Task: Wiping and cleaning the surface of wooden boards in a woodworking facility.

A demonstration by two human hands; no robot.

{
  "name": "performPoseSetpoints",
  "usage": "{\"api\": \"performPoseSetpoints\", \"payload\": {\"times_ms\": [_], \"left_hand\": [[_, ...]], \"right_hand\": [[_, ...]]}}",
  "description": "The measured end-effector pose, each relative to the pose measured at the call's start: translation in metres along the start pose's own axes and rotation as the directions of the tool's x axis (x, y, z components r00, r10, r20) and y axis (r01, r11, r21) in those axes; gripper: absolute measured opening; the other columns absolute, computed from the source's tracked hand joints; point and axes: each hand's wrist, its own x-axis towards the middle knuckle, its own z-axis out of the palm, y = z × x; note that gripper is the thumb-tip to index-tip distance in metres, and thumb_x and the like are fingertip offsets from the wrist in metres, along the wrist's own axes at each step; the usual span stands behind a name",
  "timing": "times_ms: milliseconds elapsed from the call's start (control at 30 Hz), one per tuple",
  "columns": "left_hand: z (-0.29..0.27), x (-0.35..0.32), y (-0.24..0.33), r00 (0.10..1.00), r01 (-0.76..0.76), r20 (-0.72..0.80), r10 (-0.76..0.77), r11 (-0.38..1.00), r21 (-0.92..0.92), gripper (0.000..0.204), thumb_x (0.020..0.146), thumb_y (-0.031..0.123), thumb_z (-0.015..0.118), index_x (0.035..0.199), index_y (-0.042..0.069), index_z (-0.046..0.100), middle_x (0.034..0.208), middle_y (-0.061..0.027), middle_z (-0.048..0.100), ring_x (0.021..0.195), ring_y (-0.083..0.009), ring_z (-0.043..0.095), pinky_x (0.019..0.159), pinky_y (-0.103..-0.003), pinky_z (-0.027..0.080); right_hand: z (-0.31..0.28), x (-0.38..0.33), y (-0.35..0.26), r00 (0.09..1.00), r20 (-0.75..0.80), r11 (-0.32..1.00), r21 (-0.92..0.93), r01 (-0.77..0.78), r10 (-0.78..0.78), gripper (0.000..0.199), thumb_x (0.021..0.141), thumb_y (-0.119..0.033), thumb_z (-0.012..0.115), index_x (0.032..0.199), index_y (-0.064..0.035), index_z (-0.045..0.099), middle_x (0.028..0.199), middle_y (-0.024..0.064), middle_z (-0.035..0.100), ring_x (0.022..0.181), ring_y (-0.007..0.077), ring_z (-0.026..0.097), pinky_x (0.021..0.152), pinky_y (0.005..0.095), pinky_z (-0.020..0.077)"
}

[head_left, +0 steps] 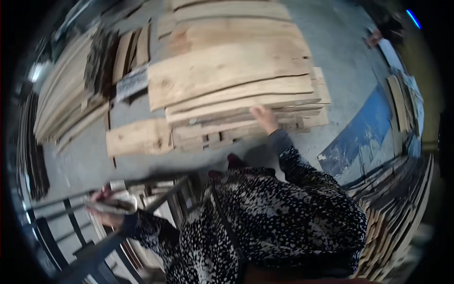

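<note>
A broad stack of pale wooden boards [231,61] lies in front of me, its top boards side by side with dark gaps between them. My right hand [265,118] is at the near edge of this stack, against or just over the board ends; its fingers are smeared by motion. Out to the left, above a dark metal rail, my left hand [108,210] is closed around a pale, ring-like thing [124,202], perhaps a roll of tape. Blur hides its exact kind.
A dark metal railing [90,255] runs at lower left, beside more planks. Another board pile [68,85] stands at far left, and stacked rough boards [392,213] at lower right. A blue panel [362,130] lies on the grey floor. Another person [388,31] is at far right.
</note>
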Motion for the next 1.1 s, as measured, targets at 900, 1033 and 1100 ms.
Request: {"api": "performPoseSetpoints", "payload": {"times_ms": [900,1033,1100], "left_hand": [[0.017,0.130,-0.029,0.578,-0.381,-0.709,0.405,0.902,0.206,0.045,0.084,0.041,0.048,0.065,0.002,0.057,0.059,-0.0009,0.053,0.052,-0.0084,0.045,0.049,-0.022,0.037],[-0.030,0.189,-0.081,0.539,-0.344,-0.766,0.350,0.922,0.179,0.048,0.082,0.044,0.049,0.066,0.000,0.060,0.059,-0.0031,0.054,0.054,-0.0103,0.048,0.051,-0.024,0.039],[-0.092,0.212,-0.114,0.453,-0.263,-0.845,0.283,0.948,0.177,0.052,0.081,0.046,0.049,0.071,-0.003,0.061,0.061,-0.0053,0.057,0.056,-0.0126,0.051,0.052,-0.026,0.040]], "right_hand": [[0.168,0.167,-0.059,0.872,0.448,0.657,-0.600,0.457,-0.197,0.081,0.068,-0.051,0.061,0.130,-0.0092,0.029,0.133,0.0232,0.025,0.125,0.0338,0.021,0.100,0.0443,0.0199],[0.205,0.173,-0.058,0.853,0.509,0.542,-0.688,0.483,-0.115,0.088,0.063,-0.055,0.062,0.130,-0.0078,0.030,0.129,0.0295,0.026,0.122,0.0417,0.023,0.099,0.0467,0.0224],[0.211,0.170,-0.076,0.841,0.536,0.531,-0.693,0.487,-0.072,0.088,0.063,-0.053,0.063,0.129,-0.0057,0.030,0.127,0.0323,0.027,0.121,0.0425,0.024,0.101,0.0430,0.0203]]}}
